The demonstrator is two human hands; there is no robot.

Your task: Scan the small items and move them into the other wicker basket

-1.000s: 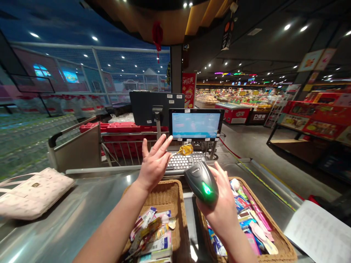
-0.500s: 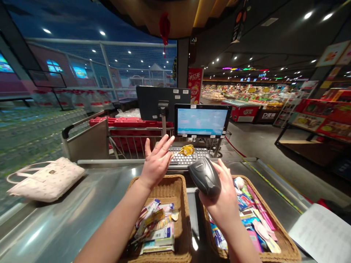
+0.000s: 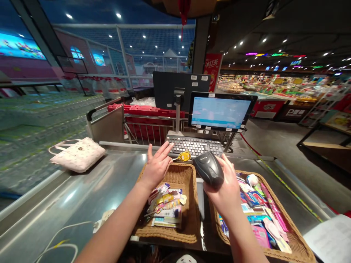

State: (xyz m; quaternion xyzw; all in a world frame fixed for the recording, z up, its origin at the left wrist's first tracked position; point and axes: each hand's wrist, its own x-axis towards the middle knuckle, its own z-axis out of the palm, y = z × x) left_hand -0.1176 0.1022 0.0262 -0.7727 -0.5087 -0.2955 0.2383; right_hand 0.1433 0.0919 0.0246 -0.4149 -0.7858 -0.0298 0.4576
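My left hand pinches the thin white stick of a lollipop, whose gold-wrapped head points to the right. The thumb and fingertips meet on the stick while the other fingers stretch forward. In my right hand is a black handheld barcode scanner, its head facing the lollipop across a small gap. Under my left hand stands a wicker basket with several wrapped sweets in it. A second wicker basket, fuller of small packets, is below and right of my right hand.
Behind my hands are a keyboard, a lit monitor and a dark screen seen from behind. A pale handbag lies on the metal counter. A white cable and a paper sheet lie nearer.
The view has shifted, so the screens and bag appear further right. Now the lollipop appears lower, in front of the keyboard, and its stick shows. Both hands keep their grips.
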